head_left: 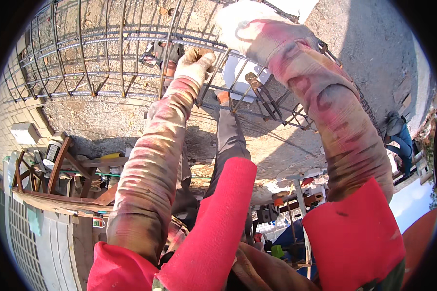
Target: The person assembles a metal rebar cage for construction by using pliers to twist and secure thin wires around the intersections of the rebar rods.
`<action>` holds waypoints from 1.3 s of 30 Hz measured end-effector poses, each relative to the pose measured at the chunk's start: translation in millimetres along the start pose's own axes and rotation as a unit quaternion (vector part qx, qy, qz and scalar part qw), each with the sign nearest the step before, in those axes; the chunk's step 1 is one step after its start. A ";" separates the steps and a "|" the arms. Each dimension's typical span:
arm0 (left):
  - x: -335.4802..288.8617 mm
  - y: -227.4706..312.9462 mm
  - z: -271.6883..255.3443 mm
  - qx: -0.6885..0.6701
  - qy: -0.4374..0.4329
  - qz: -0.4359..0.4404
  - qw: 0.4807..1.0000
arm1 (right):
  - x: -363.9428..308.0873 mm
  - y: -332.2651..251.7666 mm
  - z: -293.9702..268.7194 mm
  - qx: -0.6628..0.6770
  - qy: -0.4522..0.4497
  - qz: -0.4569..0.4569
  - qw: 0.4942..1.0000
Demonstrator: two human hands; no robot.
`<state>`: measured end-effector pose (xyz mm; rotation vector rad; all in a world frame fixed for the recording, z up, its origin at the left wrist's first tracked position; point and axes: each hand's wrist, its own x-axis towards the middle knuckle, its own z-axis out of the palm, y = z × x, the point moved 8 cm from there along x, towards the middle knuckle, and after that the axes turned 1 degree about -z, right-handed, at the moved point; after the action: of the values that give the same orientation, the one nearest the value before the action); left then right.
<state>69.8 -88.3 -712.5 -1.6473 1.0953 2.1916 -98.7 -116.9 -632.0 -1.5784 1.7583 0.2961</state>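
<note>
A long cage of steel reinforcing bars (102,39) with square stirrups stretches across the upper part of the head view. My left hand (195,64), in a pale work glove, is at the cage beside a stirrup, its fingers curled in; whatever they grip is too small to make out. Farther right, my right hand (240,22) reaches over the cage's far side in a white glove. Glare washes it out, so its fingers cannot be read. Between and below the hands, a pair of end-cutting pincers (263,96) with dark handles lies against the lower bars.
Beneath the cage is gravelly ground (107,119), with a white sheet-like object (240,75) near my foot. A wooden frame (58,167) and a pale block (25,133) stand at left. Another person in blue (400,138) bends down at far right.
</note>
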 end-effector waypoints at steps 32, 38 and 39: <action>-6.9 22.4 12.8 0.267 -0.065 0.104 0.956 | -33.5 3.3 81.5 0.114 -0.044 0.123 0.985; -13.0 31.1 21.7 0.349 -0.031 0.199 0.915 | -32.7 20.5 95.7 0.278 -0.123 0.117 0.945; -13.3 29.4 22.9 0.348 -0.032 0.197 0.916 | -31.1 25.8 101.2 0.336 -0.144 0.119 0.923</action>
<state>41.3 -90.7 -685.2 -1.0933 2.0216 1.6837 -86.6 -25.5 -690.2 -0.7899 1.5803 0.0217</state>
